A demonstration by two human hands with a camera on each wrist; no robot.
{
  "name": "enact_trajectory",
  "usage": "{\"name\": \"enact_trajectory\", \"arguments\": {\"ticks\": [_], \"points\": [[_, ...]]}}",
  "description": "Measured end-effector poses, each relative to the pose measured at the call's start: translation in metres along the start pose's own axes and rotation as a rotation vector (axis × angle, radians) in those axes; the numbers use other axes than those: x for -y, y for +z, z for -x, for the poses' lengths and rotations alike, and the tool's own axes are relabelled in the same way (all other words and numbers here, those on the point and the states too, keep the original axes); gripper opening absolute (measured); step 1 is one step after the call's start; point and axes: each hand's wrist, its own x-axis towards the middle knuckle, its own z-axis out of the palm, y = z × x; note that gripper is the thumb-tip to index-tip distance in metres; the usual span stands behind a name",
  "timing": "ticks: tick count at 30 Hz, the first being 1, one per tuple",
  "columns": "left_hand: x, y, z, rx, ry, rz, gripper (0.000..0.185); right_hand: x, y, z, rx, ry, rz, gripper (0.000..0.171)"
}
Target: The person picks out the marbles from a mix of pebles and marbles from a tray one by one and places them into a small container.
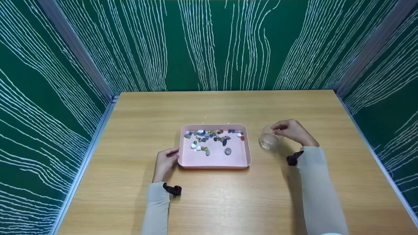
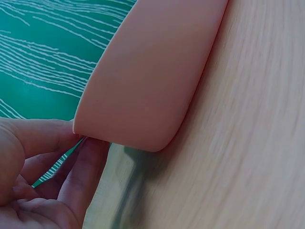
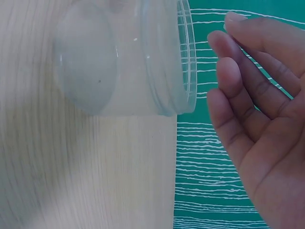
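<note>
A pink tray point(image 1: 215, 161) lies on the wooden table, with small coloured stones point(image 1: 209, 134) gathered mostly along its far side and a grey pebble point(image 1: 228, 151) nearer its middle. At the tray's left side, my left hand point(image 1: 164, 163) pinches the rim. The left wrist view shows the thumb at the rim and a fingertip against the outer wall point(image 2: 138, 81). To the right of the tray stands a clear jar point(image 1: 268, 141) with its mouth uncovered. Over its mouth my right hand point(image 1: 292, 131) hovers with loosely bent fingers, apart from the jar in the right wrist view.
The wooden table point(image 1: 147, 111) ends at a green wall point(image 1: 196, 49) with white wavy lines. Metal posts and rails point(image 1: 78, 42) frame the corners and sides. A few tiny specks lie just behind the tray.
</note>
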Motion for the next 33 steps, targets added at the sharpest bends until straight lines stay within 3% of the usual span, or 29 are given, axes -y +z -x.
{"name": "enact_trajectory", "arguments": {"ticks": [9,20,33], "points": [[0.0,0.0,0.0,0.012,-0.014,0.0,0.029,0.007,0.002,-0.003,-0.001,-0.014,-0.014,0.028],[-0.001,-0.001,0.001,0.002,-0.027,0.013,0.03,0.015,0.008,-0.011,0.03,0.042,-0.038,0.029],[-0.002,0.0,0.001,-0.016,-0.065,0.004,0.03,0.033,0.021,-0.023,0.056,0.048,-0.067,0.026]]}}
